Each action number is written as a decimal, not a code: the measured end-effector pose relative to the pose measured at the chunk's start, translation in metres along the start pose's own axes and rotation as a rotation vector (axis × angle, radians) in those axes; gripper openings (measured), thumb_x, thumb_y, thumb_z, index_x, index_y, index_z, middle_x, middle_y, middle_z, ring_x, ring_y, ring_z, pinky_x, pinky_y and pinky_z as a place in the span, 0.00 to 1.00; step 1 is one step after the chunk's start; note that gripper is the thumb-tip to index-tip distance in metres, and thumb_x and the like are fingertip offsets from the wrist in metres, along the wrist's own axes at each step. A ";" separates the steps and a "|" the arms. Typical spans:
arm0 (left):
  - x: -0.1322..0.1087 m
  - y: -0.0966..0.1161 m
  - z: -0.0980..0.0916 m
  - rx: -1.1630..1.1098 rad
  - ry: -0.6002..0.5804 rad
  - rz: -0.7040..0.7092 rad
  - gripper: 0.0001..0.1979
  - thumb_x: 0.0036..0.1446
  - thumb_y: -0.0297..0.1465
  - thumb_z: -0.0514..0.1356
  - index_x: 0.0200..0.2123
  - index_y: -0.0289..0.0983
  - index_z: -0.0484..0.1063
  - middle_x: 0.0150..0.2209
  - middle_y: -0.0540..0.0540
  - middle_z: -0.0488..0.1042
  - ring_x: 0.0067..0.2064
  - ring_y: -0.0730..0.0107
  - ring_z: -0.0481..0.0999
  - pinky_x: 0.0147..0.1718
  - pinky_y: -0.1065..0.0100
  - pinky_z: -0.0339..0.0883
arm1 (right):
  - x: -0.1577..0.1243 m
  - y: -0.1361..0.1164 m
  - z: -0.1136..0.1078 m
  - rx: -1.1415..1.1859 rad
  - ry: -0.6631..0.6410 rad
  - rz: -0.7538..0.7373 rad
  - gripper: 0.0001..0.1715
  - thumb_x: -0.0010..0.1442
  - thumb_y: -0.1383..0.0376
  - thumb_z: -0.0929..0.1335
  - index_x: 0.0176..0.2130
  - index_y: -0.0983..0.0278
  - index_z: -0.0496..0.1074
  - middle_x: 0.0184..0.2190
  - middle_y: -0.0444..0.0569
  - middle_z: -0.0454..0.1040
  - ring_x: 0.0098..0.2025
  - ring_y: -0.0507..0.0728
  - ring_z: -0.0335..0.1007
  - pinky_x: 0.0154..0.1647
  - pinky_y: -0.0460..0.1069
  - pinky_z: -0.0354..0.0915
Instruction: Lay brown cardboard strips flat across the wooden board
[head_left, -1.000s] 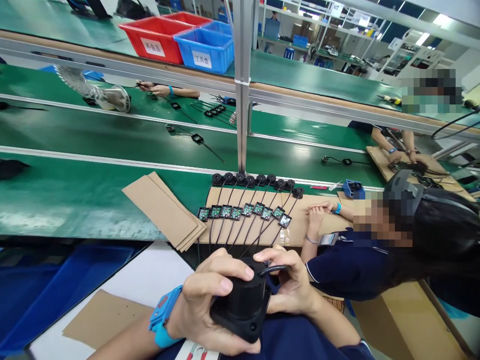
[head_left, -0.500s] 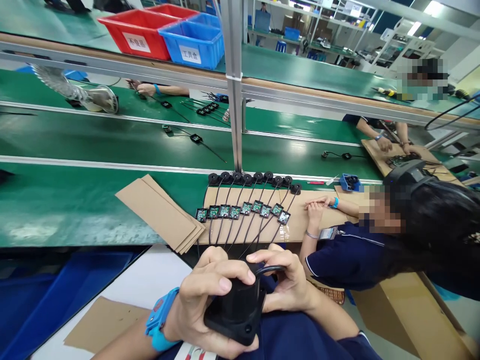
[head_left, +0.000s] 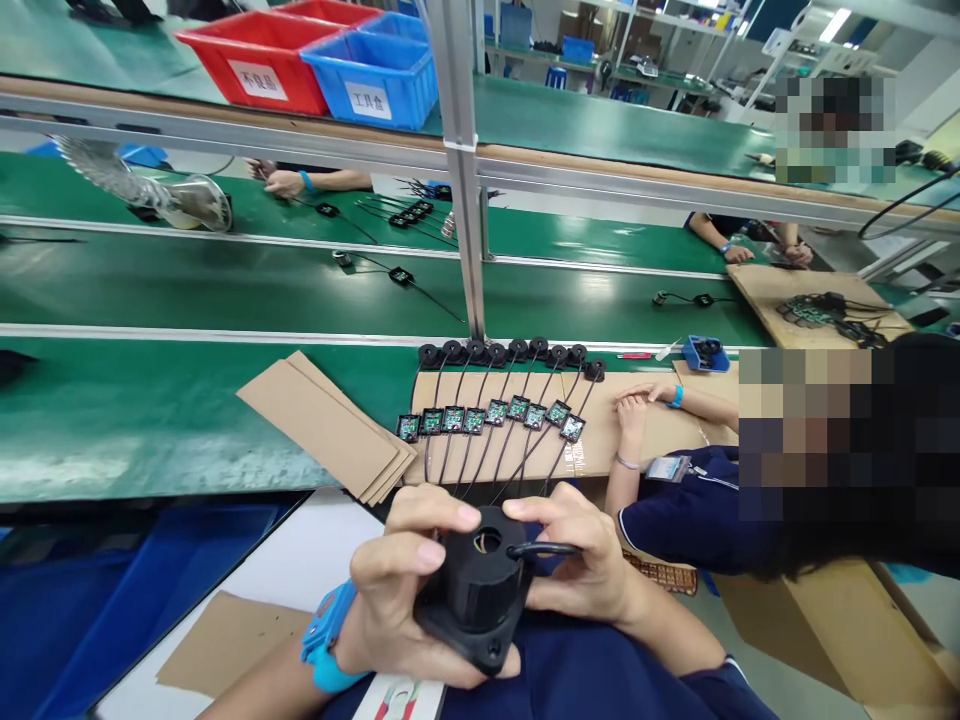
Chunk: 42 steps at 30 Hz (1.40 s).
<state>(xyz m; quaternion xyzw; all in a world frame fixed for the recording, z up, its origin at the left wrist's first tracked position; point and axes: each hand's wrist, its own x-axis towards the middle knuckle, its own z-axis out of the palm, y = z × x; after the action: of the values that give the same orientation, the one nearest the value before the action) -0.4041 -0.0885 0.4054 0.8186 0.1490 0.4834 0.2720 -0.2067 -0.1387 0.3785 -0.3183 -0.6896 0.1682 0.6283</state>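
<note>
My left hand (head_left: pixel 394 595) grips a black plastic housing (head_left: pixel 476 595) with a round top opening, held over my lap. My right hand (head_left: pixel 577 565) steadies the housing's right side, and its fingers pinch a black cable (head_left: pixel 544 549) that runs into the top. A blue wrist strap (head_left: pixel 326 640) sits on my left wrist. Beyond my hands, a row of small circuit boards (head_left: pixel 491 415) with black cables and round black ends lies on a cardboard sheet (head_left: pixel 600 440).
A stack of cardboard strips (head_left: pixel 322 425) lies on the green conveyor belt (head_left: pixel 150 420). A co-worker in a dark blue shirt (head_left: pixel 697 510) leans on the bench at right. Red (head_left: pixel 251 65) and blue bins (head_left: pixel 371 70) stand on the upper shelf. A metal post (head_left: pixel 461 170) rises mid-view.
I have tilted the housing so its round top opening now faces the camera. Both hands stayed on it, and the view shifted slightly.
</note>
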 end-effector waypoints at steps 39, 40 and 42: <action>0.015 0.004 -0.019 0.077 -0.273 0.009 0.21 0.58 0.12 0.61 0.50 0.37 0.72 0.68 0.37 0.54 0.68 0.55 0.63 0.60 0.53 0.69 | 0.004 -0.018 -0.010 -0.178 -0.037 0.036 0.16 0.74 0.59 0.65 0.50 0.70 0.64 0.39 0.51 0.69 0.41 0.50 0.68 0.40 0.46 0.67; 0.013 0.003 -0.018 0.056 -0.274 -0.005 0.23 0.58 0.12 0.62 0.52 0.39 0.73 0.68 0.37 0.54 0.69 0.54 0.62 0.61 0.52 0.68 | 0.005 -0.018 -0.010 -0.182 -0.034 0.034 0.15 0.73 0.59 0.65 0.50 0.70 0.64 0.38 0.50 0.69 0.41 0.50 0.68 0.39 0.46 0.66; 0.011 0.001 -0.018 0.040 -0.269 -0.013 0.26 0.57 0.13 0.64 0.54 0.41 0.74 0.68 0.37 0.54 0.69 0.53 0.63 0.62 0.49 0.67 | 0.006 -0.019 -0.011 -0.203 -0.033 0.021 0.15 0.74 0.59 0.65 0.49 0.70 0.64 0.37 0.50 0.71 0.41 0.49 0.69 0.39 0.46 0.66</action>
<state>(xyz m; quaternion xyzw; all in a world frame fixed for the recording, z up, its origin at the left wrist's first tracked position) -0.4144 -0.0785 0.4206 0.8802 0.1262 0.3646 0.2764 -0.2008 -0.1501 0.3968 -0.3850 -0.7099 0.1092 0.5796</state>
